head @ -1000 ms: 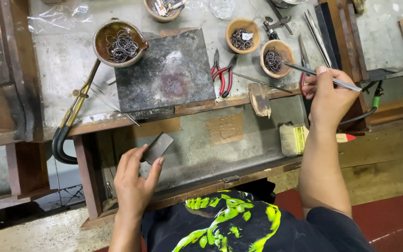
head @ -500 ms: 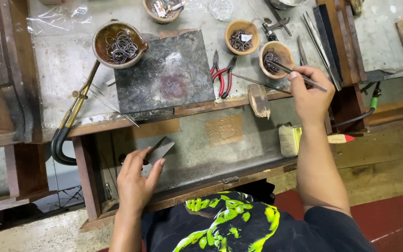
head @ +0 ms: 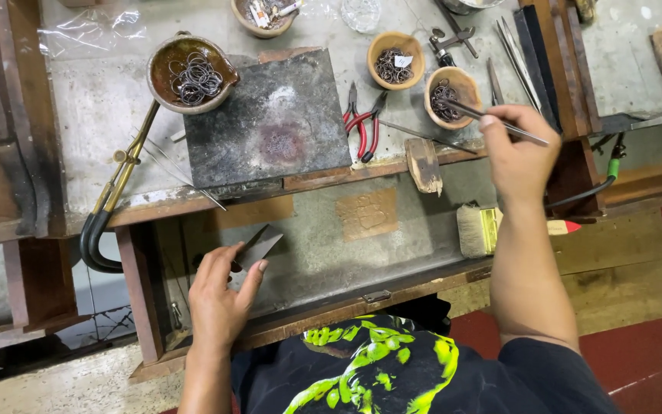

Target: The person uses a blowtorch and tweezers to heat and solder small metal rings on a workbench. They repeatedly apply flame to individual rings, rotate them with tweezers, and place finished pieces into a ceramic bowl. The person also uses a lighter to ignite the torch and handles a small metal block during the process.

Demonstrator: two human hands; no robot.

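Note:
My right hand (head: 516,147) grips long metal tweezers (head: 492,119) whose tips reach into a small brown bowl (head: 453,93) of dark wire rings at the bench's right. My left hand (head: 220,295) rests in the open drawer (head: 331,253) below the bench and holds a small flat grey metal piece (head: 258,245) between thumb and fingers. A dark charred soldering block (head: 270,123) lies on the bench between the two hands.
A larger bowl of wire rings (head: 189,73) sits at the back left, another ring bowl (head: 396,61) beside the first. Red-handled pliers (head: 362,126), a brass torch with black hose (head: 109,199), a wooden bench pin (head: 424,165) and a brush (head: 488,230) lie about.
My right hand has moved left with the tweezers, bringing their tips into the ring bowl. My left hand has tilted the grey piece slightly in the drawer.

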